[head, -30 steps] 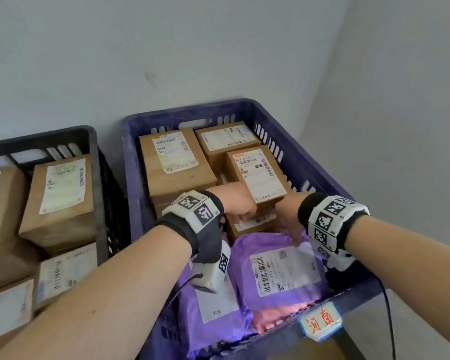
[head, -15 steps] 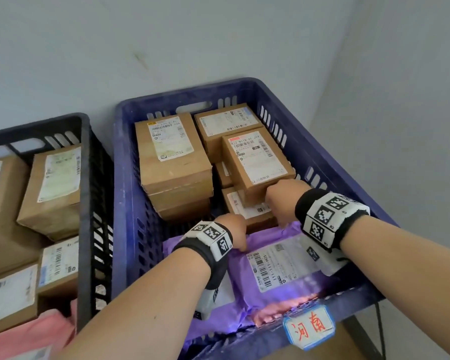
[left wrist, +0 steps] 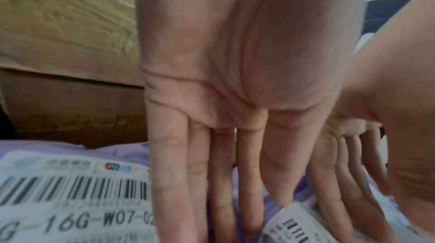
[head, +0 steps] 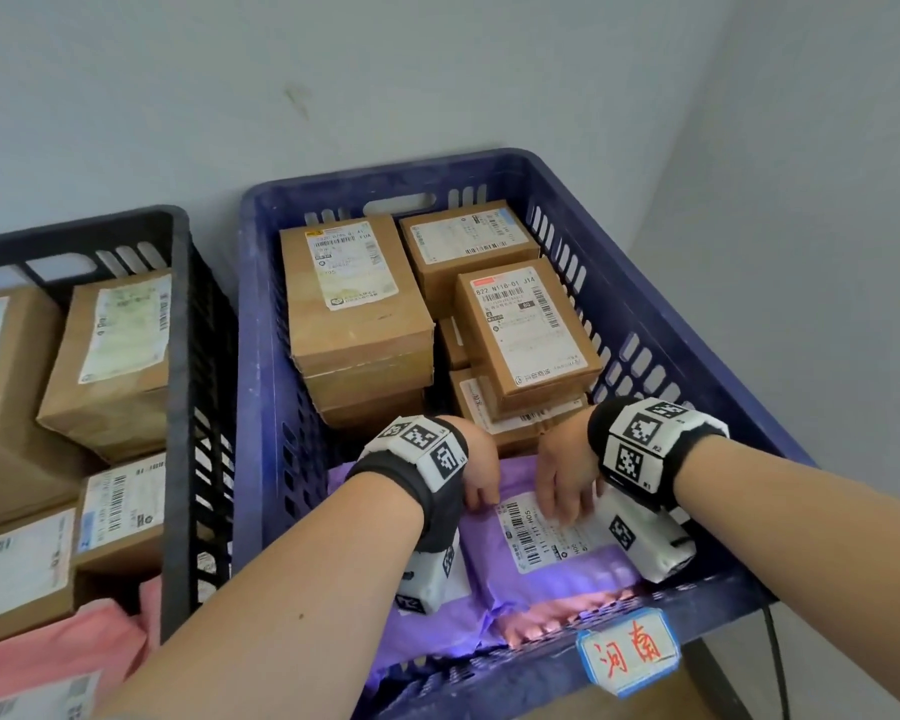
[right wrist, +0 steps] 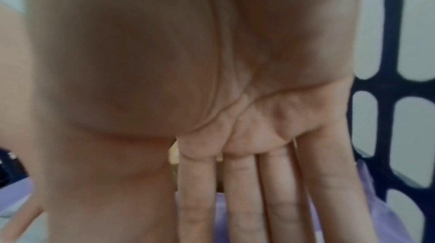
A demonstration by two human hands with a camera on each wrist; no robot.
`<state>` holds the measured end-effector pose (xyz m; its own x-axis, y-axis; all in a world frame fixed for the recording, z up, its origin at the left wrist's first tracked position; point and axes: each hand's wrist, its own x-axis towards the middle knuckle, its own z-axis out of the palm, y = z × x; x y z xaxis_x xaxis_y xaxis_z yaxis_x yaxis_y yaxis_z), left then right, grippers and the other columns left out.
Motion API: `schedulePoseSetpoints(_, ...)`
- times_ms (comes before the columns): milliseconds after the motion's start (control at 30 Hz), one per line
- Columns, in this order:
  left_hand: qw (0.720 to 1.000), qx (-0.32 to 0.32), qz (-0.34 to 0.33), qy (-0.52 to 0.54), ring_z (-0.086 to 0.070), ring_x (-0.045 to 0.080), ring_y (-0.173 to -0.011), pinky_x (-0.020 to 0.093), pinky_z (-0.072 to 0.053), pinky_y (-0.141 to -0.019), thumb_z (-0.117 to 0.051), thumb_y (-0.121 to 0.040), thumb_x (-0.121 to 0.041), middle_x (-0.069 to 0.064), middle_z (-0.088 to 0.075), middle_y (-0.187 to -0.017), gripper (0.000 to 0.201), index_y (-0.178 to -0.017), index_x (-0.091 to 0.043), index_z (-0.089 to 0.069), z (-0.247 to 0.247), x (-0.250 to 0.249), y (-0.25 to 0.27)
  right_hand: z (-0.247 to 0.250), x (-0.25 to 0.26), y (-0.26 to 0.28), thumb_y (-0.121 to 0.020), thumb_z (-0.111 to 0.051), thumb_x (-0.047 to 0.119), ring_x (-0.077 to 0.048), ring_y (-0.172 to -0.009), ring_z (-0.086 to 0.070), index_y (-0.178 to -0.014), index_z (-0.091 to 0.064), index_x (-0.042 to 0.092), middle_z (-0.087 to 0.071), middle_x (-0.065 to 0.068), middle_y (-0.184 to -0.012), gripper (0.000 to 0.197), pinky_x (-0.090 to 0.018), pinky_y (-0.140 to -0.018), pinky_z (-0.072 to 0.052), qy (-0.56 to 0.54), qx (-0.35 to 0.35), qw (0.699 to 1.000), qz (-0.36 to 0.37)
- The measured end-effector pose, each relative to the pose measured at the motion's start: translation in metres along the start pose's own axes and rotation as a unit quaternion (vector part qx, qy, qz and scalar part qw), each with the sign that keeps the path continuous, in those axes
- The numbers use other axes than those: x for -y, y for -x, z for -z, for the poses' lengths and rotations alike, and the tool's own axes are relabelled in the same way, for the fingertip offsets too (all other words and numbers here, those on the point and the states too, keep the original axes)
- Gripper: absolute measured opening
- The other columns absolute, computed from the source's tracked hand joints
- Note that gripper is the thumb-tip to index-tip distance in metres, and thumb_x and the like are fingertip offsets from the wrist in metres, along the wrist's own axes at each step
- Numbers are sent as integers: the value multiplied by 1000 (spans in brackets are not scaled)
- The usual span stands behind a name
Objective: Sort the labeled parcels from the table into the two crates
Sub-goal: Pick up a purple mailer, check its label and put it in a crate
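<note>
Your fingers (left wrist: 212,182) on both hands are straight and flat, pressed down on the purple bag (head: 557,569) at the near end of the blue crate (head: 261,407); nothing is gripped or pinched.
- Left hand (head: 481,467): fingertips at the bag's far left edge, beside its white label (head: 546,537).
- Right hand (head: 565,478): fingertips on the label itself.
- Both wrists bent, palms down, forearms reaching in over the crate's near rim.

Risks, as I judge them:
- The bag looks slick and soft. Press unevenly and it may slide off the second purple bag (left wrist: 47,154) beneath it.
- The small box (head: 528,330) sits skewed on its stack just beyond your knuckles. A careless lift of the hand could knock it over.
- Your right wrist unit sits close to the crate wall and could catch as you pull out.

The black crate (head: 178,407) to the left holds other boxes.
</note>
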<state>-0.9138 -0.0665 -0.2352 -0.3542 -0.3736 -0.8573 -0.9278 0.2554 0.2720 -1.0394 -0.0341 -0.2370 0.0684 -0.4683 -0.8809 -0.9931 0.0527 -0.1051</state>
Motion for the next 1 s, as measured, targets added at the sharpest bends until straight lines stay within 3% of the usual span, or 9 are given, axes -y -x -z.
schedulePoseSetpoints(100, 1000, 20, 3, 11, -61, 23, -102, 27, -52, -76, -55, -97, -20, 13, -63, -127, 38, -128, 1, -57, 3, 2, 1, 10, 4, 10, -97, -54, 12, -1, -60, -59, -132, -55, 5, -67, 3, -83, 35, -12, -53, -48, 0, 69, 998, 9)
schedulePoseSetpoints(200, 999, 21, 5, 45, -63, 24, -93, 26, -51, -65, -57, -95, -17, 12, -67, -118, 32, -123, 0, -62, 9, 2, 2, 18, -1, 18, -92, -61, 14, -11, -67, -65, -115, -65, 1, -71, -10, -101, 27, -16, -53, -51, -63, 3, 998, 18)
schedulePoseSetpoints(333, 993, -18, -4, 118, -62, 17, -66, 27, -52, -61, -54, -97, -16, 6, -65, -81, 16, -90, -6, -64, 18, 2, 15, 24, 1, 26, -87, -69, 15, -18, -72, -69, -102, -71, -2, -74, -14, -96, 24, -21, -63, -52, -121, -25, 991, 53)
schedulePoseSetpoints(433, 982, -84, -39, 167, -65, 15, -66, 26, -54, -63, -53, -96, -17, 4, -67, -77, 16, -90, -7, -65, 28, 3, 32, 27, 6, 37, -87, -69, 15, -18, -74, -70, -96, -72, -2, -74, -12, -89, 20, -23, -70, -56, -154, -49, 982, 94)
schedulePoseSetpoints(533, 958, -140, -72, 238, -66, 14, -67, 28, -55, -67, -53, -96, -18, 3, -67, -75, 18, -83, -11, -65, 37, 7, 51, 29, 9, 50, -87, -68, 12, -12, -64, -69, -82, -72, 3, -73, -11, -80, 11, -15, -55, -52, -200, -87, 964, 150)
schedulePoseSetpoints(600, 945, -175, -80, 265, -65, 13, -70, 27, -55, -70, -53, -96, -20, 2, -66, -77, 19, -82, -13, -63, 42, 11, 64, 32, 10, 57, -87, -67, 12, -11, -61, -68, -77, -71, 5, -72, -10, -76, 13, -16, -57, -53, -227, -120, 946, 198)
schedulePoseSetpoints(733, 916, -263, -103, 283, -66, 14, -77, 27, -55, -71, -55, -96, -23, 3, -67, -84, 14, -90, -13, -64, 53, 18, 97, 42, 13, 66, -88, -67, 17, -16, -69, -69, -91, -71, -5, -74, -14, -81, 22, -24, -72, -58, -307, -223, 884, 274)
schedulePoseSetpoints(867, 868, -348, -128, 332, -67, 14, -79, 26, -57, -72, -60, -94, -24, 3, -69, -86, 14, -99, -13, -67, 56, 33, 127, 49, 22, 75, -90, -65, 18, -18, -68, -68, -89, -71, -1, -73, -14, -81, 20, -24, -69, -58, -392, -319, 801, 320)
schedulePoseSetpoints(1000, 808, -423, -129, 390, -66, 9, -78, 25, -56, -73, -60, -94, -25, 1, -67, -86, 14, -99, -14, -67, 52, 45, 153, 56, 42, 84, -93, -62, 18, -14, -64, -66, -89, -70, -1, -73, -9, -77, 21, -23, -67, -56, -458, -333, 750, 342)
